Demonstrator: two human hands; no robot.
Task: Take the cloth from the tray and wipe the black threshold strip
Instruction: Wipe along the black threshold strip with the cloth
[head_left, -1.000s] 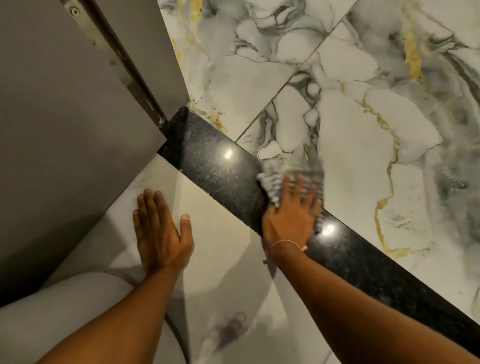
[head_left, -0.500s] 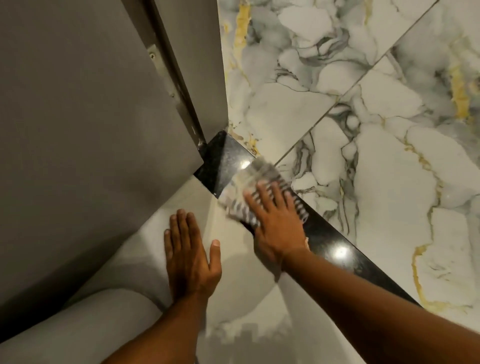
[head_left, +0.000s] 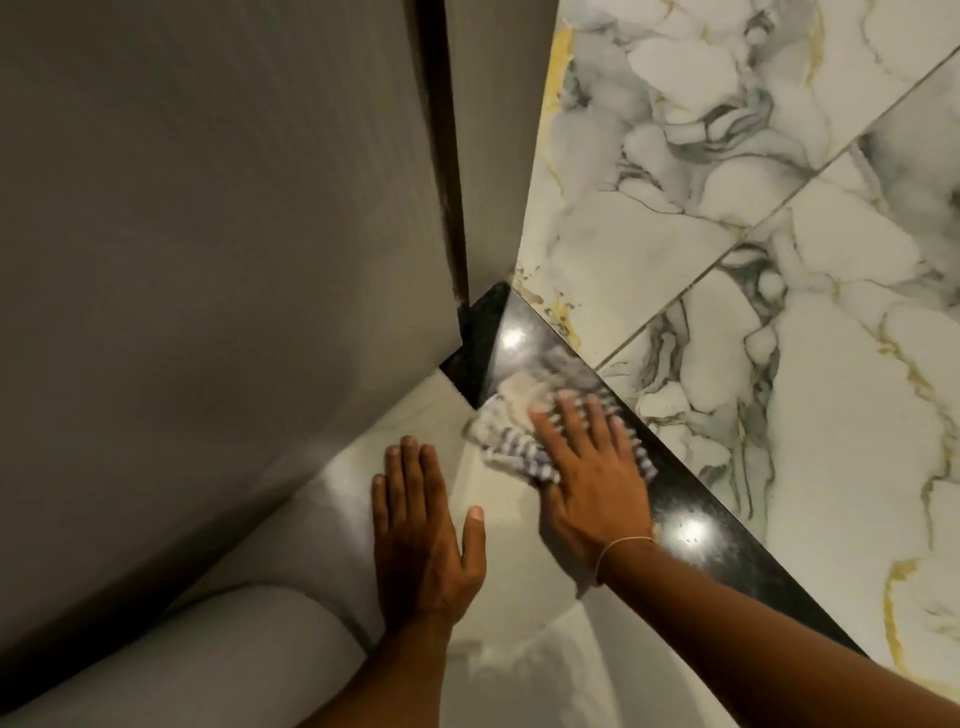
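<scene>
The glossy black threshold strip (head_left: 691, 499) runs diagonally from the door frame down to the right between two tiled floors. A striped grey and white cloth (head_left: 511, 436) lies on its upper end, overlapping the plain tile beside it. My right hand (head_left: 587, 467) presses flat on the cloth with fingers spread, pinning it against the strip. My left hand (head_left: 421, 525) rests flat and empty on the pale tile just left of the cloth, fingers apart. The tray is not in view.
A grey door or wall panel (head_left: 218, 249) fills the left, and its dark frame edge (head_left: 447, 156) meets the strip's end. White marble tile with grey and gold veins (head_left: 753, 208) lies beyond the strip. My grey-clad knee (head_left: 208, 660) is at bottom left.
My right hand has slid the cloth along the strip toward the door frame end. The left hand stays planted on the pale tile, while the camera has shifted toward the door.
</scene>
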